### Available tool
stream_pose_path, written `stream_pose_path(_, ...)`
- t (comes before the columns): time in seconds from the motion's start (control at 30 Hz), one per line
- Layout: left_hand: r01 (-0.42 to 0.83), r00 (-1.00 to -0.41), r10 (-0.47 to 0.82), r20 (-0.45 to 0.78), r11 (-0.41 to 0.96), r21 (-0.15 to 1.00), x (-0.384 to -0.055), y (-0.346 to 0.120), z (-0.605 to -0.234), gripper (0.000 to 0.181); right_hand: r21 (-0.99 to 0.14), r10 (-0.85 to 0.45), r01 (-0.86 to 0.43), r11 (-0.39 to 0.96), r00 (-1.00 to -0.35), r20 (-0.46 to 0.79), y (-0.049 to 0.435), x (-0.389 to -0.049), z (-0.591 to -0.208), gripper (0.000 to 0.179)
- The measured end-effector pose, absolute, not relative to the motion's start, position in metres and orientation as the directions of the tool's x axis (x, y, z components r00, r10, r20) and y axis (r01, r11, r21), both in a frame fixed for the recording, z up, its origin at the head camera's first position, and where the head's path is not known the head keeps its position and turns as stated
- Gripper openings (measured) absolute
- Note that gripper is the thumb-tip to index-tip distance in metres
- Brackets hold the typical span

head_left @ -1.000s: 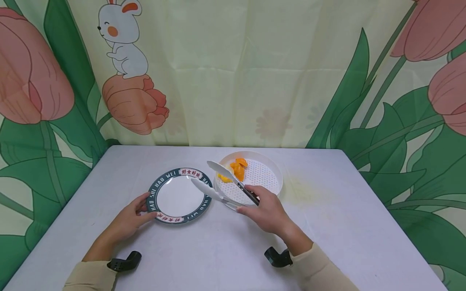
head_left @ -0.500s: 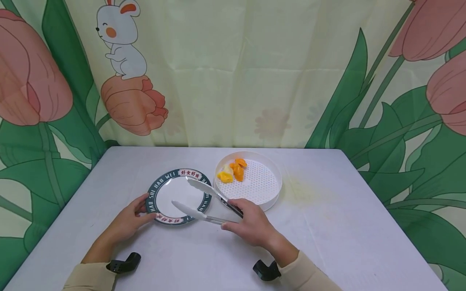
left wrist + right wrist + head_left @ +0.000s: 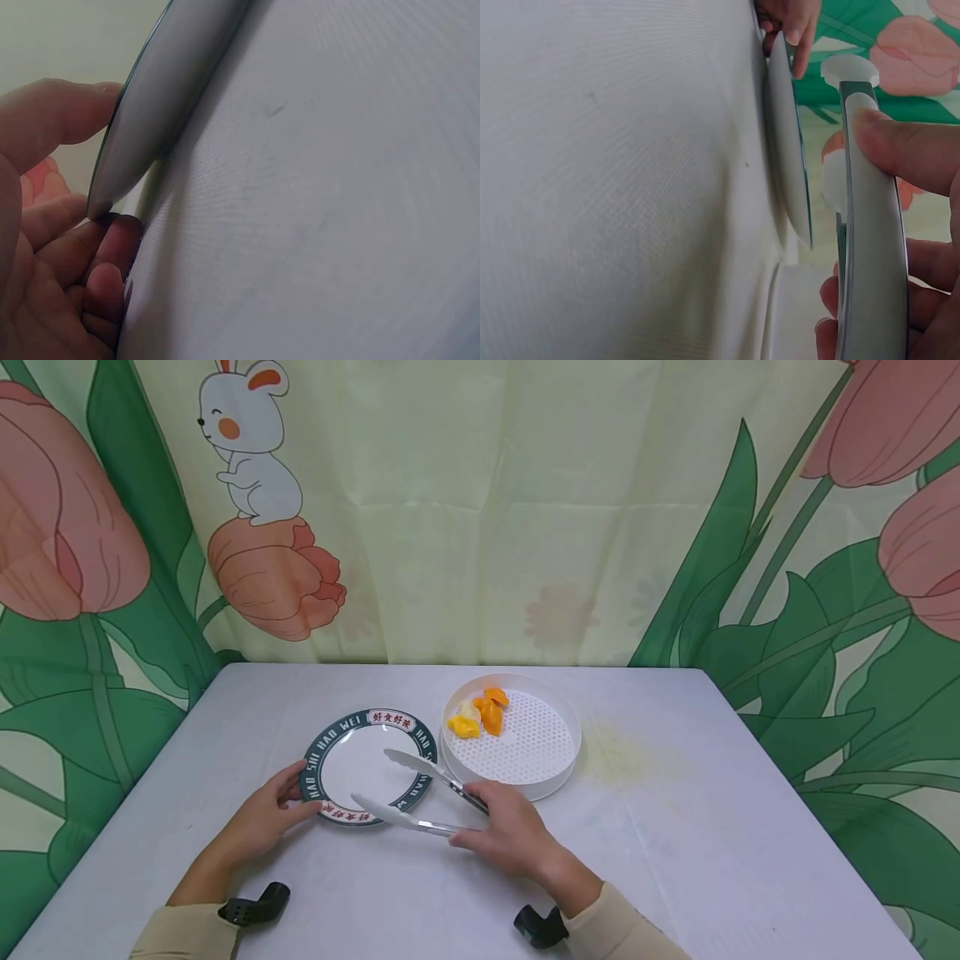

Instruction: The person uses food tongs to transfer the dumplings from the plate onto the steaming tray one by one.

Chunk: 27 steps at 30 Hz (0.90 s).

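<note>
My left hand (image 3: 264, 816) is at the left rim of a white plate (image 3: 367, 764) with a dark green lettered border. In the left wrist view the thumb (image 3: 67, 112) touches the plate's rim, and the other fingers (image 3: 82, 247) curl beneath its edge. My right hand (image 3: 510, 831) grips metal tongs (image 3: 438, 828) with white tips, the thumb along one arm. The tongs' two arms are spread apart, and their tips overlap the right part of the plate in the head view. Nothing sits between the tips.
Behind the right hand stands a round white perforated tray (image 3: 532, 727), holding several orange and yellow pieces (image 3: 491, 714) at its left side. A white cloth (image 3: 675, 860) covers the table, with a faint yellow stain (image 3: 626, 756). A printed curtain (image 3: 480, 510) hangs behind.
My right hand has brought the tongs from over the tray's left side toward me and left, to over the plate. The left hand has stayed at the plate's rim.
</note>
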<state>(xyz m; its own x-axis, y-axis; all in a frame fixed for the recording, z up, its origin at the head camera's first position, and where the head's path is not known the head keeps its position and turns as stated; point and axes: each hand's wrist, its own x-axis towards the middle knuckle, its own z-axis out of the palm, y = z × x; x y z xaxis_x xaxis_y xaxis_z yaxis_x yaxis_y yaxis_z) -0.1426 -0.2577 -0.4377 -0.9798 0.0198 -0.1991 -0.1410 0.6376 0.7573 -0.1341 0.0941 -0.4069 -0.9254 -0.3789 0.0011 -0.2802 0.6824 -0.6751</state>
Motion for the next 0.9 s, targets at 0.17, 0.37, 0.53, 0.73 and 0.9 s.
stream_pose_path(0.17,-0.137,-0.981,0.020,-0.195,0.639,0.757,-0.1411,-0.2566,-0.4373,0.093,-0.650,-0.360,-0.261,0.714,-0.933,-0.022,0.0924,-0.1346,-0.4093,0.065)
stream_pose_path(0.37,-0.139,-0.980,0.019,-0.197,0.639,0.756,-0.1412,-0.2560,-0.4366,0.093,-0.641,-0.351,-0.255,0.724,-0.936,-0.024,0.0906,-0.1353,-0.4108,0.067)
stream_pose_path(0.53,-0.143,-0.979,0.019,-0.201,0.640,0.755,-0.1411,-0.2560,-0.4361,0.094,-0.640,-0.323,-0.225,0.735,-0.946,-0.039,0.0871,-0.1358,-0.4122,0.066)
stream_pose_path(0.73,-0.136,-0.979,0.028,-0.200,0.640,0.756,-0.1420,-0.2566,-0.4367,0.094,-0.638,-0.300,-0.187,0.747,-0.951,-0.072,0.0846,-0.1353,-0.4126,0.069)
stream_pose_path(0.9,-0.144,-0.978,0.025,-0.207,0.637,0.758,-0.1432,-0.2575,-0.4385,0.094,-0.647,-0.293,-0.164,0.745,-0.951,-0.097,0.0840,-0.1358,-0.4140,0.069)
